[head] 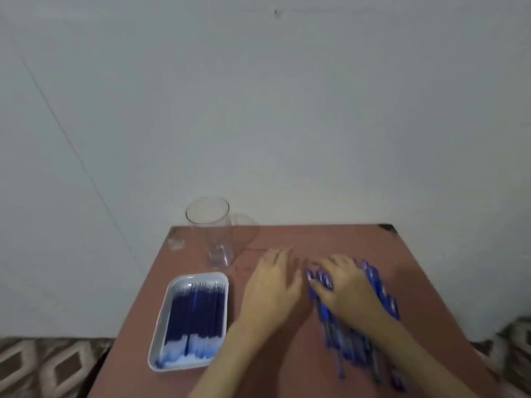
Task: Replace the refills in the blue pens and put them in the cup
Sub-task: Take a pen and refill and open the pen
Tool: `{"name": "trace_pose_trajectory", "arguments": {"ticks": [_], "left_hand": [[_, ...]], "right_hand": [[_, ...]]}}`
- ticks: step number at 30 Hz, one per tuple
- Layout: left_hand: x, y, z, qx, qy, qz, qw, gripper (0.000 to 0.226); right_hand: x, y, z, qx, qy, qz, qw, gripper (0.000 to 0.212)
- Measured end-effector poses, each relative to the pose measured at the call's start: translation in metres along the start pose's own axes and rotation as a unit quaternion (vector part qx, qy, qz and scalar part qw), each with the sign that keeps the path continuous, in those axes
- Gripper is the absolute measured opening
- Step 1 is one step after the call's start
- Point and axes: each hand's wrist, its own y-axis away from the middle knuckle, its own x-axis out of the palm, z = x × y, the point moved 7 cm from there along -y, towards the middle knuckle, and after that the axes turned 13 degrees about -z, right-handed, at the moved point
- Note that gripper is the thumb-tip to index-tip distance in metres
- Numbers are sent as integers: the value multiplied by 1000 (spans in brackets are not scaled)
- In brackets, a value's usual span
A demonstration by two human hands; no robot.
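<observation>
The left hand (pixel 270 288) lies palm down on the bare table (pixel 330 239), fingers straight and close together, holding nothing. The right hand (pixel 344 288) is just beside it, the two hands near each other but not touching. The right hand rests on top of a pile of blue pens (pixel 337 337), fingers spread and extended over the barrels. The pile runs from beyond the right fingertips back under the right forearm. Motion blur hides the details of individual pens. A white rectangular tray (pixel 161 320) lies to the left of the left hand and carries a row of blue refills (pixel 195 317). The clear glass cup (pixel 212 234) stands upright beyond the tray, ahead and to the left of the left fingertips, with no pens in it.
</observation>
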Motion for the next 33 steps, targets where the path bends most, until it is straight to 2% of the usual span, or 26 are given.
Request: {"name": "trace_pose_trajectory", "arguments": {"ticks": [2,4,6,8,11,13,17,19,20,23,26,28,30,32,33], "left_hand": [[30,19,10,10,-44,17,999,89],[62,37,26,40,-102,33,993,72],[84,46,40,61,-154,33,986,53],[93,49,46,81,-193,31,977,49],[98,50,51,112,-195,-9,974,49],[96,49,54,95,-190,-13,977,55],[98,48,51,101,-140,15,985,96],[94,47,48,106,-148,12,983,98],[93,46,48,109,-147,11,983,92],[86,41,48,128,-147,18,981,56],[63,42,46,159,-81,-55,983,37],[49,44,50,198,-115,-131,965,36],[39,43,60,192,-188,-162,950,30],[33,42,72,146,-256,-149,944,20],[33,43,78,116,-277,-121,946,25]], "right_hand": [[30,23,-9,-10,59,3,998,46],[50,43,-17,-19,126,12,992,50],[62,55,-20,-41,160,-16,986,54],[65,58,-24,-39,165,-34,985,54],[63,61,-22,-58,141,-64,986,53],[65,64,-22,-60,127,-60,988,53],[58,60,-14,-49,135,-16,990,78],[60,59,-18,-35,146,31,988,66],[58,59,-18,-29,150,41,987,60],[52,59,-12,-37,140,28,989,57],[47,57,-12,-43,109,6,993,53],[41,54,-13,-43,91,-25,995,49],[37,53,-15,-37,102,-49,993,45],[36,51,-17,-25,128,-53,990,44],[37,50,-19,-20,139,-49,989,43]]}}
